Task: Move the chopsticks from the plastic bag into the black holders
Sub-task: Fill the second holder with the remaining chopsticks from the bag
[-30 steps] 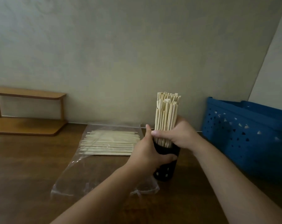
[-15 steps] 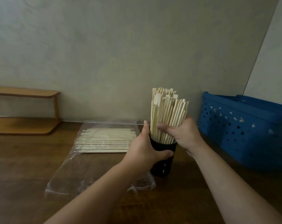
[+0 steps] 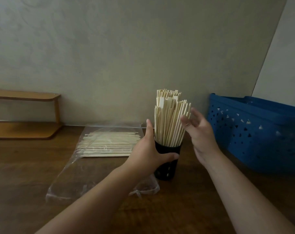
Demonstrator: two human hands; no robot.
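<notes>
A black perforated holder (image 3: 168, 168) stands upright on the brown table, packed with a bundle of pale wooden chopsticks (image 3: 170, 119) that fan slightly to the right. My left hand (image 3: 148, 152) grips the holder's left side, thumb across its front. Just right of the bundle, my right hand (image 3: 199, 132) is held with relaxed, spread fingers and holds nothing. To the left lies a clear plastic bag (image 3: 86, 171) with several more chopsticks (image 3: 107, 144) flat inside its far end.
A blue perforated plastic basket (image 3: 258, 132) stands at the right against the wall. A low wooden shelf (image 3: 25, 115) sits at the far left. The wall runs close behind the holder.
My right hand has let go of the chopstick bundle and drawn slightly right with its fingers spread. The chopsticks have settled into the holder and fanned out. My left hand still grips the holder.
</notes>
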